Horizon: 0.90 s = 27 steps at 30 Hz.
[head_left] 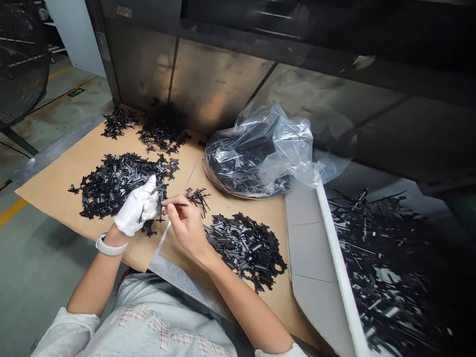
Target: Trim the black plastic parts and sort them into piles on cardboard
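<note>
My left hand (139,208), in a white glove with a white band at the wrist, is closed around a small black plastic part (160,201) with thin arms. Close beside it my bare right hand (186,223) pinches a thin dark stick-like piece (179,200), its tip touching or nearly touching the part. Whether that piece is a tool is hidden by the fingers. Under and behind my left hand lies a heap of black plastic parts (115,181). A small bunch of thin black sticks (200,198) lies just past my right hand, with another heap of black parts (247,245) beside my right forearm.
Brown cardboard (59,191) covers the table. Smaller black heaps (161,134) sit at the back by the metal panel (215,74). A clear plastic bag (293,139) of black parts stands behind. On the right, a white-edged box (340,263) holds many black pieces.
</note>
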Available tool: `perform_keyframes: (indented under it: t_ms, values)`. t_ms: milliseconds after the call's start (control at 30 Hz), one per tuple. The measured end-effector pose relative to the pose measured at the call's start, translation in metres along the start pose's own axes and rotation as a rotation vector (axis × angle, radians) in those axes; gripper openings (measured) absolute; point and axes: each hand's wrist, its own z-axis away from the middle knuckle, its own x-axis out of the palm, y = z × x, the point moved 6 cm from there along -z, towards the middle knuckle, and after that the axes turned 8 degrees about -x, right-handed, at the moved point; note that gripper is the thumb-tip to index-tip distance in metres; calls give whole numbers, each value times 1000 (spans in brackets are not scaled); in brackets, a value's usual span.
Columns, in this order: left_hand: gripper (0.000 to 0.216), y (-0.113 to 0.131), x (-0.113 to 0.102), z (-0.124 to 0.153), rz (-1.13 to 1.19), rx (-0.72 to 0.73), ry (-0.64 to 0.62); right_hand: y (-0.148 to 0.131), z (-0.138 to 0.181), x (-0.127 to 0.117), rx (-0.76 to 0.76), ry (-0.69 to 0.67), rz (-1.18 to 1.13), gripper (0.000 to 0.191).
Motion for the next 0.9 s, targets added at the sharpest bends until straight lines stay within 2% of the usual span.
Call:
perform_keyframes:
  t_ms: [67,133,200,233,300,367,467,633,733,800,900]
  values:
    - [51,0,-10,-1,97,-39,6,6,6,-13,67,62,-58,23]
    - [42,4,-33,-8,24,-32,131,16,13,-33,129,134,-97,20]
    - [38,15,-61,-16,-230,53,326,30,20,-56,194,218,-114,20]
    - [40,25,-75,-18,-428,137,466,38,23,-66,226,258,-117,21]
    - [40,40,-88,-24,-743,280,593,55,27,-82,278,324,-118,27]
    - [41,48,-89,-30,-976,342,623,70,27,-89,307,373,-107,36]
    - [49,49,-88,-36,-1166,328,646,86,26,-90,320,404,-49,40]
    - [35,45,-91,-41,-1122,307,572,101,28,-81,346,348,137,33]
    - [25,49,-98,-41,-1102,284,614,101,30,-75,332,261,275,27]
    - [27,54,-104,-38,-1102,259,670,96,29,-75,308,201,378,22]
    - [42,61,-108,-31,-1147,251,702,83,25,-84,260,107,501,17]
